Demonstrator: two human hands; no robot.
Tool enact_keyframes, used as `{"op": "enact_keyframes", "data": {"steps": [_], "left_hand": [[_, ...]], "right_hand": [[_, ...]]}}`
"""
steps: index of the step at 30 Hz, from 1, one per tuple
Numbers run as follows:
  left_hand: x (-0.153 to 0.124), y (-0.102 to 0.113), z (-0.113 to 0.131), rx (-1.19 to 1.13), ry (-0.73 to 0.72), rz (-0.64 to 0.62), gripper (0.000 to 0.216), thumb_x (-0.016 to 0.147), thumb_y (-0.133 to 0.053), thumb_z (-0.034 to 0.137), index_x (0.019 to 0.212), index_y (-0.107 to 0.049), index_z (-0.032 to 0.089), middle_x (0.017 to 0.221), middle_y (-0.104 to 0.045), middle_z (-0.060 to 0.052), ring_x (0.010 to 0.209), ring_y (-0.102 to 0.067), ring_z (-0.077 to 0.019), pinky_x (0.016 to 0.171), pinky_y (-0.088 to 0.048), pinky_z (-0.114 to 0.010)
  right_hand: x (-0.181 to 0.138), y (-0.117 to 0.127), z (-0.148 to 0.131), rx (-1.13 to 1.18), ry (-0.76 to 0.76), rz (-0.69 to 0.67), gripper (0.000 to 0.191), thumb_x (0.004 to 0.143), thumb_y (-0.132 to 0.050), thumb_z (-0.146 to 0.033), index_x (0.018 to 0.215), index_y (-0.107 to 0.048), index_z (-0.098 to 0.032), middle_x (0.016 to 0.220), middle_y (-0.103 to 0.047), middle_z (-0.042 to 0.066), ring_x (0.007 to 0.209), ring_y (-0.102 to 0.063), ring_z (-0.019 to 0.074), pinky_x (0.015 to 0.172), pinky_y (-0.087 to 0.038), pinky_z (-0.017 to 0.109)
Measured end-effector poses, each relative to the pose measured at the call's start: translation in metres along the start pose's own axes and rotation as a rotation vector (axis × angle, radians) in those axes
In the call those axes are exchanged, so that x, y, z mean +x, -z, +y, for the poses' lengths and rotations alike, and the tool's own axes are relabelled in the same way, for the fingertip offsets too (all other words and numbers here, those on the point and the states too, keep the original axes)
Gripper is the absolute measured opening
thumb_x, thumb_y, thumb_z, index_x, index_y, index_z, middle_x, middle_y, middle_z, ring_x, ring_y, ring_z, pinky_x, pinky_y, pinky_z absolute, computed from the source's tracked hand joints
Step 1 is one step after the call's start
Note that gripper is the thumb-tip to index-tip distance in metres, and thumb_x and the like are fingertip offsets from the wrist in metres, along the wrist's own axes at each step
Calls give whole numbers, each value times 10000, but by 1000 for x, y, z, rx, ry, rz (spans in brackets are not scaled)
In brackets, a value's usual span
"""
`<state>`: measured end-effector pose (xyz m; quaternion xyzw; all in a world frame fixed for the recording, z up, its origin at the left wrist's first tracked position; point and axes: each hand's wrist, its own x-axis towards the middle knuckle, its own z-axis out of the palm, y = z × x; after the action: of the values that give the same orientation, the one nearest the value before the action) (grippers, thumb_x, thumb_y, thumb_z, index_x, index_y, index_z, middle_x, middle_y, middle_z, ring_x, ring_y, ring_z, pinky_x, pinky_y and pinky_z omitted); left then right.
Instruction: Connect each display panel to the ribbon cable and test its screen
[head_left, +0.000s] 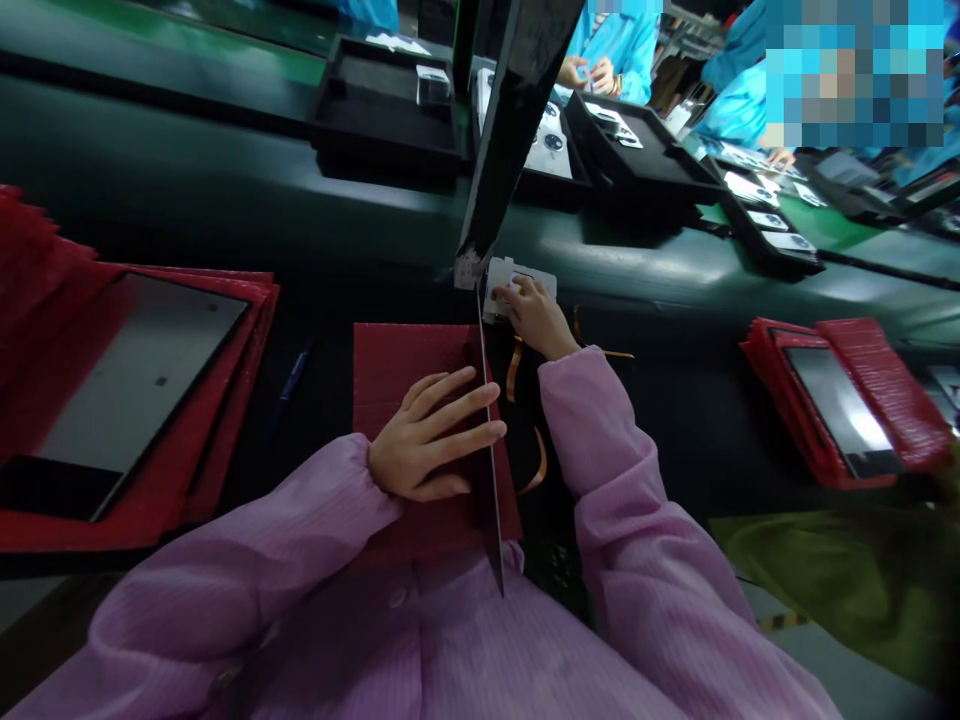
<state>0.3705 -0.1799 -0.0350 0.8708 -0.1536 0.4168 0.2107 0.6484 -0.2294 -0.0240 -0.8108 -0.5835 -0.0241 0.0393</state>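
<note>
left hand (431,440) spread over a thin panel's edge (495,505), right hand (538,315) touching white block (546,281), can't tell if it's pinching

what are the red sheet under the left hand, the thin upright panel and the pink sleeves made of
Red sheet: probably soft plastic packaging with a dull finish; its surface looks faintly textured.
Upright panel: rigid-looking, with a thin, straight edge; seen nearly edge-on, so glass, metal or plastic stays open.
Pink sleeves: matte cloth, judging by fine stripes and soft folds; fibre unclear.
</note>
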Motion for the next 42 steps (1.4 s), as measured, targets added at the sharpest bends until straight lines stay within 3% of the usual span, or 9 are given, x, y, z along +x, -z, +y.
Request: {"op": "enact_keyframes", "data": {"steps": [10, 24, 29, 32, 34, 37, 40, 42], "left_hand": [[1, -2, 0, -32, 5, 12, 626, 986, -320, 558, 1533, -286, 258, 1524, -427, -113, 1480, -274, -284, 1142, -311, -461], [2, -1, 0, -4, -9, -15, 634, 991, -291, 560, 1547, -239, 261, 1573, -348, -102, 1494, -239, -278, 1151, -292, -450], [4, 0, 1, -22, -6, -34, 655, 986, -298, 575, 1548, -241, 244, 1558, -372, -118, 1504, -206, -278, 1170, -253, -452], [7, 1, 2, -47, 11, -47, 695, 974, -330, 587, 1557, -205, 230, 1528, -419, -122, 1503, -211, -276, 1174, -251, -459], [8, 2, 3, -88, 37, -41, 751, 965, -345, 597, 1568, -141, 199, 1516, -434, -133, 1496, -232, -278, 1169, -264, -465], [10, 5, 4, -132, 57, -64, 793, 953, -374, 604, 1568, -129, 169, 1515, -436, -135, 1493, -241, -281, 1174, -266, -466], [10, 6, 4, -140, 66, -111, 762, 952, -360, 615, 1558, -201, 182, 1549, -386, -126, 1516, -163, -295, 1201, -215, -487], [9, 6, 3, -170, 88, -130, 741, 956, -318, 629, 1555, -218, 205, 1603, -269, -123, 1527, -90, -307, 1210, -187, -521]], "right_hand": [[-2, 9, -21, -111, -34, -50, 449, 962, -304, -124, 1319, -559, -216, 1552, -364, 137, 1232, -468, 368, 821, -539, 510], [-1, 10, -17, -45, -51, -37, 449, 955, -336, -133, 1331, -576, -183, 1548, -355, 166, 1259, -493, 364, 923, -504, 507], [-1, 20, -11, 50, -67, 4, 495, 929, -384, -119, 1408, -502, -163, 1545, -358, 169, 1329, -443, 365, 1022, -452, 538], [-10, 47, -18, 255, -100, 80, 434, 951, -412, -192, 1368, -522, -144, 1351, -570, 160, 1207, -566, 306, 1012, -476, 496], [-23, 72, -32, 386, -108, 36, 429, 994, -393, -353, 1367, -499, -169, 1053, -702, 104, 915, -688, 230, 814, -578, 390], [-48, 106, -62, 797, -216, -188, 550, 969, -416, -524, 1418, -419, -205, 708, -684, 16, 587, -668, 176, 483, -535, 267], [-66, 120, -85, 817, -251, -299, 735, 906, -562, -456, 1521, -265, -182, 566, -635, -42, 447, -610, 165, 409, -499, 259], [-71, 121, -92, 774, -255, -284, 729, 898, -559, -366, 1531, -262, -158, 513, -602, -59, 409, -590, 172, 401, -496, 278]]}}
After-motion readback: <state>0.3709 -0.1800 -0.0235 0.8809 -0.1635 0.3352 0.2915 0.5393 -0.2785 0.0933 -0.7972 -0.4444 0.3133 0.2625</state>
